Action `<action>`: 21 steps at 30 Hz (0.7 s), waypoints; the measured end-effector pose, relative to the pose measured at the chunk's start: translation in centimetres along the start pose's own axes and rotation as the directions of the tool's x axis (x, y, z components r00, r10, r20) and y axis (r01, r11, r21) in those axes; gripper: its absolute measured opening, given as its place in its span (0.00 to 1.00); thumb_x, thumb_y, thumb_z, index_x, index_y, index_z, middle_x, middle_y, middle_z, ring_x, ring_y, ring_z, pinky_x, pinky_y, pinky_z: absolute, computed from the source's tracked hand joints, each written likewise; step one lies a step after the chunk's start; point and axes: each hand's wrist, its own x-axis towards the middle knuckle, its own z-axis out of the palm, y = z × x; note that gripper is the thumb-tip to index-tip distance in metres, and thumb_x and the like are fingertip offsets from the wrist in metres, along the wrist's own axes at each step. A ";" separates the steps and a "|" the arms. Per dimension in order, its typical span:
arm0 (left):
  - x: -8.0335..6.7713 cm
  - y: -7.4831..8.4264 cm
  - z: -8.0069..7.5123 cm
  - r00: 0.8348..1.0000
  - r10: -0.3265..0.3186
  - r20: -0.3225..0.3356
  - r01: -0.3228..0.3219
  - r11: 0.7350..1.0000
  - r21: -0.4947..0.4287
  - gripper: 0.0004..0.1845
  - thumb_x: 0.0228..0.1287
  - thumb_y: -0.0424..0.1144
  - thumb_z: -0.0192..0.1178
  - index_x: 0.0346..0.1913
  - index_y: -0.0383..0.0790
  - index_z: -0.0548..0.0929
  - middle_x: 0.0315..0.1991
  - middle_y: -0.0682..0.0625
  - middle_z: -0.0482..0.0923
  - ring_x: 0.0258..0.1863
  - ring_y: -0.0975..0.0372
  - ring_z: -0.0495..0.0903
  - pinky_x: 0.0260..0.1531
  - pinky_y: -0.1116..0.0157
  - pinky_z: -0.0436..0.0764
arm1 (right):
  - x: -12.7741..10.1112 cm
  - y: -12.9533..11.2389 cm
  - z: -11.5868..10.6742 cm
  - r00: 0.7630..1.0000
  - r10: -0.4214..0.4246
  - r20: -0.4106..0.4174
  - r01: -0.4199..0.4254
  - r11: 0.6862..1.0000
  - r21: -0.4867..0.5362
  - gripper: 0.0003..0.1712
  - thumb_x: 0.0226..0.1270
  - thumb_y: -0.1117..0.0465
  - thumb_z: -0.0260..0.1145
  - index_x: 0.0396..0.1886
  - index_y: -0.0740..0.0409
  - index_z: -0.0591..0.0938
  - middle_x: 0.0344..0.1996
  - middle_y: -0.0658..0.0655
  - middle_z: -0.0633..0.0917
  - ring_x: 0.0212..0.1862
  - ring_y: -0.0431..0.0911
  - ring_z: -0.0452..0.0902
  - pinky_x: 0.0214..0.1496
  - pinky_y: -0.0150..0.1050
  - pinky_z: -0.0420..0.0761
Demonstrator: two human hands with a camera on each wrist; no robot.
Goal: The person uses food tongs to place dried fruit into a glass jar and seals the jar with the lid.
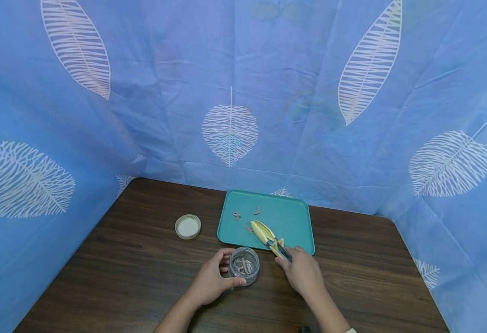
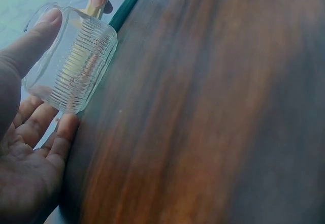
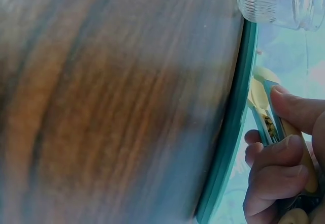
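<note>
Left hand [image 1: 210, 280]: fingers and thumb curled round the ribbed glass jar [image 1: 245, 265], which stands on the wooden table [image 1: 123, 277] and holds small pieces.
Right hand [image 1: 303, 273]: fingers pinched on the handle of the yellow tongs [image 1: 268, 237], just right of the jar.
Tongs: tips reach beyond the fingers onto the teal tray [image 1: 293, 222].
Scraps [image 1: 246, 215]: pinkish bits past the tong tips, on the tray.
Lid [image 1: 187, 226]: left of the tray, well apart from both hands.

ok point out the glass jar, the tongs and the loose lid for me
glass jar [image 1: 244, 265], head view, on its open mouth
tongs [image 1: 264, 232], head view, on the yellow blades over the tray
lid [image 1: 187, 226], head view, on its white centre
</note>
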 end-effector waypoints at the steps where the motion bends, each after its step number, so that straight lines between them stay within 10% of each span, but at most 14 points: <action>1: 0.0 0.0 0.0 1.000 0.000 0.000 0.000 1.000 -0.001 0.43 0.56 0.51 0.85 0.72 0.48 0.77 0.65 0.46 0.82 0.63 0.54 0.81 0.61 0.56 0.85 | 0.0 0.0 0.0 1.000 0.002 0.004 -0.002 1.000 0.003 0.28 0.74 0.50 0.75 0.63 0.66 0.87 0.43 0.62 0.89 0.38 0.51 0.85 0.38 0.52 0.86; 21: 0.0 0.0 0.0 1.000 0.006 -0.004 -0.006 1.000 0.004 0.43 0.56 0.51 0.85 0.72 0.47 0.77 0.65 0.46 0.82 0.64 0.54 0.81 0.61 0.59 0.85 | 0.0 0.5 0.0 0.999 0.049 0.010 -0.050 0.995 0.083 0.29 0.76 0.50 0.73 0.67 0.64 0.85 0.29 0.52 0.80 0.28 0.45 0.68 0.27 0.37 0.69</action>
